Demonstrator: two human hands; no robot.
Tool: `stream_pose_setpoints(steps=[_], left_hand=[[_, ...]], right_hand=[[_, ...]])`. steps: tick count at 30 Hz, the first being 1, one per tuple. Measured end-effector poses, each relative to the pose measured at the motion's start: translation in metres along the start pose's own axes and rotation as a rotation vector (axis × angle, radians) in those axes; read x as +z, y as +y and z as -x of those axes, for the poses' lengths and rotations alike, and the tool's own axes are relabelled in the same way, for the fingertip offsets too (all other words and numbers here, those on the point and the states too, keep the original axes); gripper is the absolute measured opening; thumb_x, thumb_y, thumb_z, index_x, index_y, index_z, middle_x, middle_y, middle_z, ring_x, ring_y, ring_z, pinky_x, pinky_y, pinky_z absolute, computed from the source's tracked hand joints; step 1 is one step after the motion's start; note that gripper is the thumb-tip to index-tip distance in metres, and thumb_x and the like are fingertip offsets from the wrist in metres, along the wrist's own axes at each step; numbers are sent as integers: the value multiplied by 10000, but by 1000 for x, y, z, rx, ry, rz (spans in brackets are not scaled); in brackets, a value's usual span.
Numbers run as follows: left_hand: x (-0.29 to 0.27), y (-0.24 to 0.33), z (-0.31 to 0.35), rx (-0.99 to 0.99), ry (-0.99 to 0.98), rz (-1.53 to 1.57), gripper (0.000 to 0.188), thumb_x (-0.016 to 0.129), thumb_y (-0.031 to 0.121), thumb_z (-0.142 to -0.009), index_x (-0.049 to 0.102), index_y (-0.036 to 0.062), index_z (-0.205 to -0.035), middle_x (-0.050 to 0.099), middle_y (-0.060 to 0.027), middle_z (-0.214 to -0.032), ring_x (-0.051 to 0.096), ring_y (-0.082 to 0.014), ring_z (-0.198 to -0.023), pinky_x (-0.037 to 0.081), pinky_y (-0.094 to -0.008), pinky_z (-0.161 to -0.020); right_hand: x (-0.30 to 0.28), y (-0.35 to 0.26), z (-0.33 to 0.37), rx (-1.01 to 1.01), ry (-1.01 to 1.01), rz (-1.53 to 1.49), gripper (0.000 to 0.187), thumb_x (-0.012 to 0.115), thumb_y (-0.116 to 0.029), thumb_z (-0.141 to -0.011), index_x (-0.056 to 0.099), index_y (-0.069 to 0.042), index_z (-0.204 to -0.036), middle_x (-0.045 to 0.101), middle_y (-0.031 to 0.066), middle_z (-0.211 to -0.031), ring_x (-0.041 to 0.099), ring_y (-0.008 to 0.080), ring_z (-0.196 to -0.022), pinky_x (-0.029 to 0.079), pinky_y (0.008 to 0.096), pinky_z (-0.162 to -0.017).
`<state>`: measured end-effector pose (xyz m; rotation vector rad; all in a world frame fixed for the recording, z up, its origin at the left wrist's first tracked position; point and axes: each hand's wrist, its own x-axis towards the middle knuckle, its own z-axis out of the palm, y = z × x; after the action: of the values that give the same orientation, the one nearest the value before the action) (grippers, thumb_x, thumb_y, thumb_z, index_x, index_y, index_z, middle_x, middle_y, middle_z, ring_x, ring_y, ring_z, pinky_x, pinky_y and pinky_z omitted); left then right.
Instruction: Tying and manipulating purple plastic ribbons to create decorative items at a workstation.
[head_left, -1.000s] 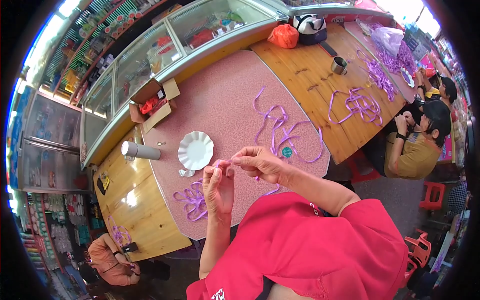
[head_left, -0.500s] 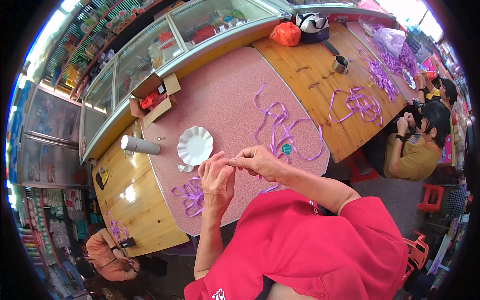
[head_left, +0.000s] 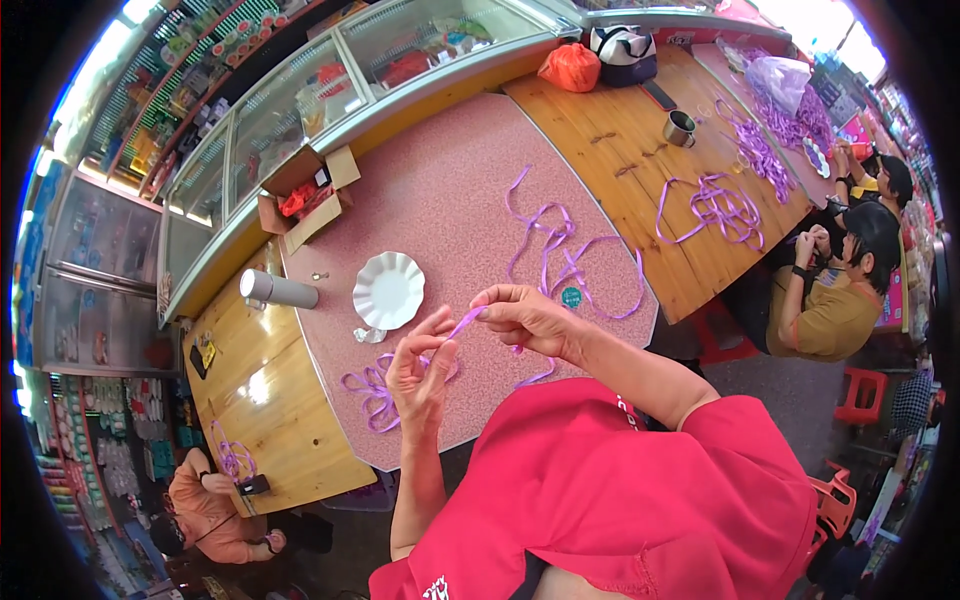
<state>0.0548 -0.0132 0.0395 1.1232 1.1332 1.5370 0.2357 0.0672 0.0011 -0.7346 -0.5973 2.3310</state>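
Observation:
A short stretch of purple ribbon point(head_left: 465, 322) runs between my two hands above the pink table. My right hand point(head_left: 522, 318) pinches its upper end between thumb and forefinger. At the lower end, my left hand point(head_left: 424, 375) grips the ribbon between thumb and fingers, the other fingers raised. More ribbon point(head_left: 545, 240) trails in loops across the table beyond my right hand. Beside my left hand lies a looped purple bundle point(head_left: 372, 392), partly hidden by that hand. A white scalloped dish point(head_left: 388, 290) sits just past my left hand, with a crumpled clear wrapper point(head_left: 370, 335) at its near edge.
A grey-white flask point(head_left: 280, 290) lies left of the dish, near an open cardboard box point(head_left: 322, 205). On the wooden table at right are a metal mug point(head_left: 679, 129) and piled ribbon point(head_left: 712, 210). People sit at right point(head_left: 825, 290) and lower left point(head_left: 215, 510).
My hands have drawn slightly apart, and the purple ribbon now shows between them. My right hand has risen a little while the left has dropped slightly and turned.

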Motion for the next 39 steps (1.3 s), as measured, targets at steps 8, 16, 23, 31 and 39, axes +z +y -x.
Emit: stream_pose_setpoints(steps=[8,16,23,31,39], left_hand=[[-19,2,1,-330,-68,15,114,668,84,-902,583,59,-973,681,-107,-981,628,-143,-916,455,-263,-853],[-13,8,-2,-297,-62,171,96,649,63,-902,571,55,-957,679,-112,-948,635,-177,-887,465,-316,-878],[-18,6,0,-285,-61,151,89,640,52,-904,568,45,-956,672,-113,-954,639,-187,-899,476,-335,-885],[-6,4,0,-293,-120,201,110,666,51,-891,580,37,-958,674,-155,-1063,646,-187,-919,483,-330,-885],[11,-18,-3,204,29,-339,148,690,7,-851,597,53,-956,662,-108,-1100,586,-239,-1067,449,-366,-936]], right_hand=[[-5,-31,8,76,-138,-7,246,684,-7,-832,613,-51,-1064,465,-66,-703,361,20,-552,270,175,-450],[4,-25,7,-83,24,508,236,767,-155,-832,699,-25,-1018,620,-17,-781,447,8,-600,326,191,-467],[14,-27,11,-137,6,629,205,755,-187,-850,714,-41,-987,605,-39,-730,416,14,-552,288,199,-468],[9,-23,8,44,-27,205,151,699,-197,-892,654,-62,-940,454,-86,-631,340,15,-512,254,198,-454],[16,-5,4,107,35,22,122,689,-189,-894,633,-87,-931,415,-92,-613,305,10,-482,209,193,-426]])
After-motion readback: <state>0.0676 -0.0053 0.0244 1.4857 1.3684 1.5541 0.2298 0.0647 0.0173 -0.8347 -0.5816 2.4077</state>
